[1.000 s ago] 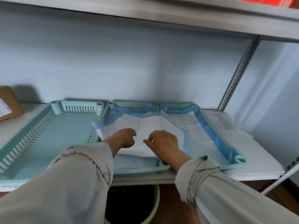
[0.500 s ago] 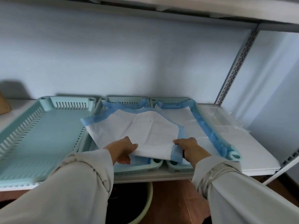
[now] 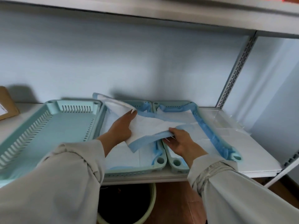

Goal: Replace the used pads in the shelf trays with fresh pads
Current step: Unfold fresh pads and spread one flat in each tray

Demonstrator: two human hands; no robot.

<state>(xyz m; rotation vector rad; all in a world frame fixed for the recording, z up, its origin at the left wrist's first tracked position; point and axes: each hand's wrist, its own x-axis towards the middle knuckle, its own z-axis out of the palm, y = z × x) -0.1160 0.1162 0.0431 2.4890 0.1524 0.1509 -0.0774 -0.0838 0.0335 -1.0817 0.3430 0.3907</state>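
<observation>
Brown box (image 3: 6, 103): a cardboard box sits at the far left of the shelf (image 3: 252, 152).
Left tray (image 3: 48, 126): a mint green plastic tray with slots in its walls. No pad is in it.
Left hand (image 3: 120, 126): its grip is clamped on the far left part of the loose pad, with the fingers pushed into a fold.
Loose pad (image 3: 148, 126): a white sheet with a soft blue edge. It is held up above the middle tray, bent and droopy between the two hands.
Middle tray (image 3: 159, 160): a pad already lies flat inside it, under the loose pad.
Right hand (image 3: 181, 143): its grip is pinched shut on the blue near edge of the loose pad.
Right tray (image 3: 177, 163): a pad lies in it too, with the blue rim running up its right wall.
Bin (image 3: 129, 206): a round bin stands on the floor below the shelf.
How the pad will handle: I think it is very light, thin and floppy, and it may crumple or fold over itself.
Where to hold: I think two corners on the blue edge, spread wide, would keep it flat.
</observation>
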